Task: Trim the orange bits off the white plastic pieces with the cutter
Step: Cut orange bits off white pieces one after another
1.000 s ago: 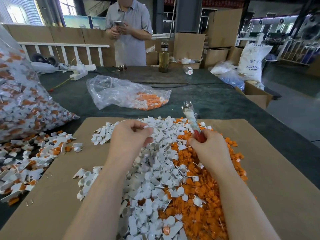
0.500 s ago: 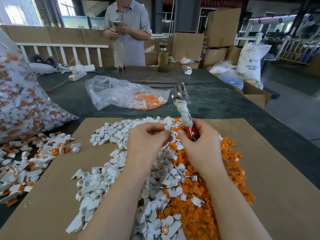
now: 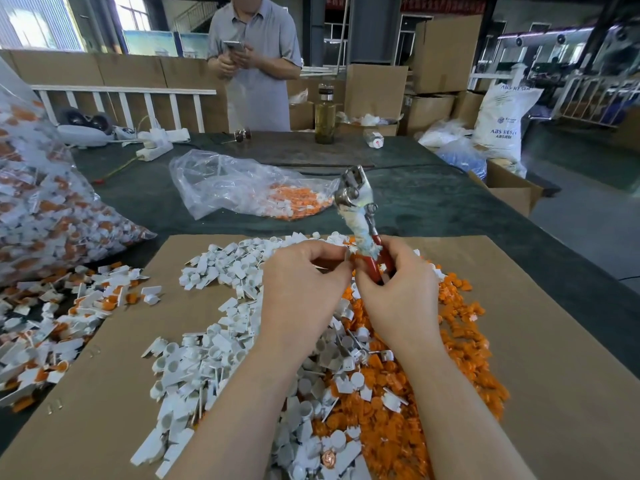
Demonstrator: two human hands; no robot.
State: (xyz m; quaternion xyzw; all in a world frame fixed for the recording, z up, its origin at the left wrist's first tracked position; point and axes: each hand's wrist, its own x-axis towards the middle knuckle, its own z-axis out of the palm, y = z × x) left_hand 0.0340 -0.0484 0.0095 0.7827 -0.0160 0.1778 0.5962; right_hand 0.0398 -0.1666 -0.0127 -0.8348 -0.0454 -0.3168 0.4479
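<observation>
My right hand (image 3: 394, 296) grips the red handles of the cutter (image 3: 358, 209), whose metal jaws point up and away over the table. Close beside it, my left hand (image 3: 301, 282) pinches a small white piece at its fingertips, mostly hidden by the fingers. Below both hands lies a heap of trimmed white pieces (image 3: 214, 351) on the left of a cardboard sheet (image 3: 554, 375) and a heap of orange bits (image 3: 460, 348) on the right.
A big clear bag of untrimmed pieces (image 3: 52, 216) lies at the left, with loose ones (image 3: 59, 317) spilled beside it. A smaller bag holding orange bits (image 3: 249, 188) lies beyond the cardboard. A person (image 3: 254, 60) stands at the far table edge, near a bottle (image 3: 325, 114).
My two hands have come together over the pile. The cutter has swung left and up, and my left hand has brought a white piece to it.
</observation>
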